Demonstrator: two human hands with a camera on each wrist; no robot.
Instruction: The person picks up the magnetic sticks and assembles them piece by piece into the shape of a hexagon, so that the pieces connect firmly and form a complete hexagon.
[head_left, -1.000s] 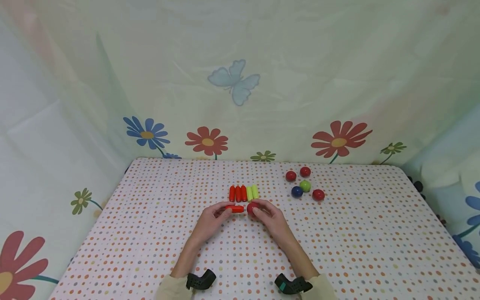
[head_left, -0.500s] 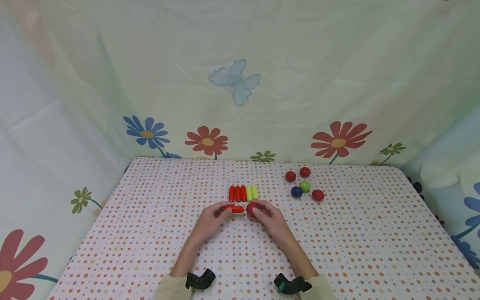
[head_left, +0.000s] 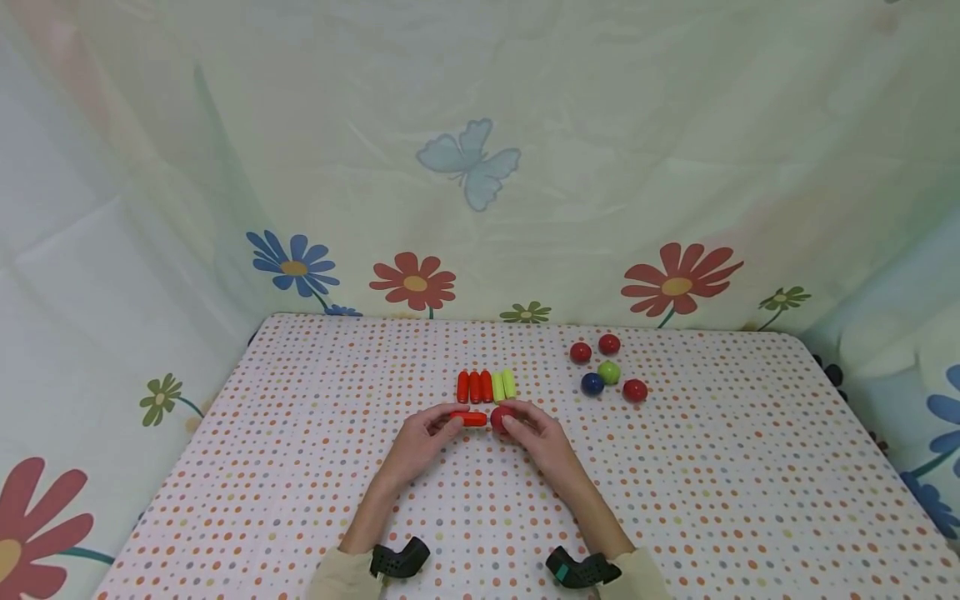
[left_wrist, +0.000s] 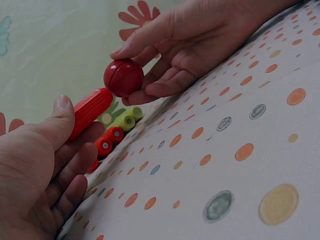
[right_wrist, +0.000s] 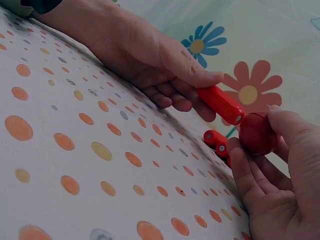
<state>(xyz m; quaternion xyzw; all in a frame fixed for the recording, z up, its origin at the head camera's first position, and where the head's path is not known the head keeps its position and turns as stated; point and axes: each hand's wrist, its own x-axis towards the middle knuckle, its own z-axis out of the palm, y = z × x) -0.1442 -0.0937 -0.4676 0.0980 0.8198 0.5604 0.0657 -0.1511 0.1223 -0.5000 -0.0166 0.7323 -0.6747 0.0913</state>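
Between thumb and fingers my left hand (head_left: 422, 440) pinches a short red ribbed rod (head_left: 472, 419), its free end pointing right. A red ball (head_left: 498, 420) with a seam round it is pinched by my right hand (head_left: 553, 443). Both are held above the dotted cloth. In the right wrist view the end of the rod (right_wrist: 220, 104), with a small pale disc in it, faces the ball (right_wrist: 258, 133). They are very close; whether they touch, I cannot tell. Behind the hands lie several red rods (head_left: 475, 387) and two light green rods (head_left: 504, 385), side by side.
To the back right sit a green ball (head_left: 609, 372), a dark blue ball (head_left: 592, 384) and three red balls (head_left: 635, 390). The dotted cloth (head_left: 300, 467) covers the table. A flowered curtain (head_left: 570, 208) hangs behind it.
My right hand has shifted the red ball very slightly left, narrowing the gap to the rod's end. The left hand and the red rod have hardly moved.
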